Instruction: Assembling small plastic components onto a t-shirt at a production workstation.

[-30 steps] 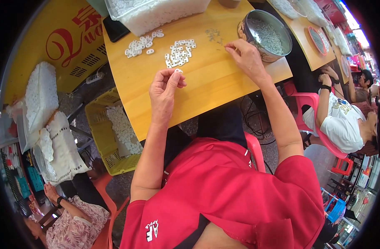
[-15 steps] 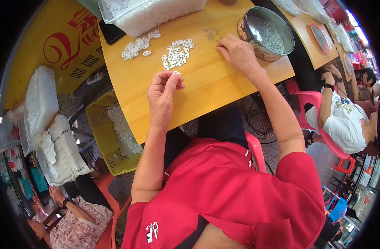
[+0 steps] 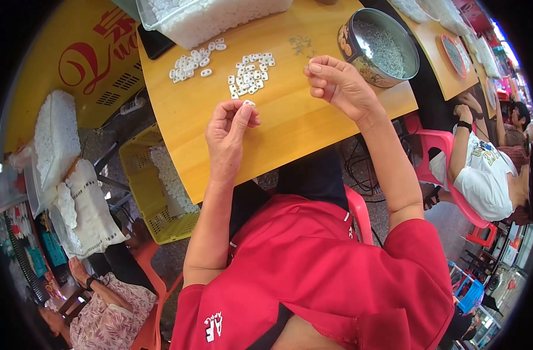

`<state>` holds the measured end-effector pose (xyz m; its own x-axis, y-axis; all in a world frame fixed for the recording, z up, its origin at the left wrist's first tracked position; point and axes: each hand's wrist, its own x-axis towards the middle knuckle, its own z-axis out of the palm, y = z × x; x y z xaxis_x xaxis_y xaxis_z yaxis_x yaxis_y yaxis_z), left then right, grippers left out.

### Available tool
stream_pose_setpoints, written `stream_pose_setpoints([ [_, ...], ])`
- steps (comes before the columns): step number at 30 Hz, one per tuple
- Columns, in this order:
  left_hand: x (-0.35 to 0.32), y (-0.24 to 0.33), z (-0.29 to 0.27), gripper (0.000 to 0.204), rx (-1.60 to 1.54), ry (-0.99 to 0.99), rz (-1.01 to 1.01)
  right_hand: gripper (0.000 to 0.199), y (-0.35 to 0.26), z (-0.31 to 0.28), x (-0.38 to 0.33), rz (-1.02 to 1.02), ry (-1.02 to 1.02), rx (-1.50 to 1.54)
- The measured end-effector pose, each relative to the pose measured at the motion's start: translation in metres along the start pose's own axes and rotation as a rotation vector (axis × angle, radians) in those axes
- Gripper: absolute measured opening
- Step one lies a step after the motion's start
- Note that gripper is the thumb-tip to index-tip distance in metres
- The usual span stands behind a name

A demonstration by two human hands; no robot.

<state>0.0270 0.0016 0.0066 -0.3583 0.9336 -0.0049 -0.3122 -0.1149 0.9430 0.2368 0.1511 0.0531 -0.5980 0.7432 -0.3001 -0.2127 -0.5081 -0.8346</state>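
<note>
Raised and turned since the earlier frame, the right hand (image 3: 345, 90) has thumb and forefinger pinched together near the loose grey metal bits (image 3: 300, 43); anything between them is too small to tell. The left hand (image 3: 227, 128) grips a small white plastic piece (image 3: 249, 103) above the yellow wooden counter (image 3: 278, 131), nearer than the cluster of white pieces with dark holes (image 3: 259, 76).

This looks like a hand-assembly workshop: small white two-holed pieces (image 3: 250, 75) lie in piles on a yellow wooden tabletop (image 3: 289, 125), with a full clear plastic tub (image 3: 225, 26) at eleven o'clock and a round metal tin (image 3: 349, 42) of grey parts (image 3: 383, 52) at one. A yellow plastic crate (image 3: 176, 229) stands at nine; a seated person in a white shirt (image 3: 482, 175) is at three.
</note>
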Motion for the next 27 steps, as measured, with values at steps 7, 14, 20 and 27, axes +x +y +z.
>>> stream_pose_setpoints([
  [7, 0.0, 0.001, 0.0, 0.014, 0.001, 0.003, 0.007, 0.016, 0.003, 0.019, -0.006, 0.021, -0.097, 0.064],
  [14, 0.001, -0.002, -0.001, 0.013, -0.024, -0.005, 0.023, 0.021, 0.012, 0.032, -0.007, 0.036, -0.163, 0.092],
  [20, 0.0, -0.001, -0.002, 0.014, -0.038, 0.002, 0.018, 0.022, 0.018, 0.043, -0.006, 0.059, -0.223, 0.142],
  [27, -0.001, 0.0, -0.001, 0.014, -0.036, -0.014, 0.018, 0.025, 0.021, 0.056, -0.002, -0.029, -0.149, -0.272],
])
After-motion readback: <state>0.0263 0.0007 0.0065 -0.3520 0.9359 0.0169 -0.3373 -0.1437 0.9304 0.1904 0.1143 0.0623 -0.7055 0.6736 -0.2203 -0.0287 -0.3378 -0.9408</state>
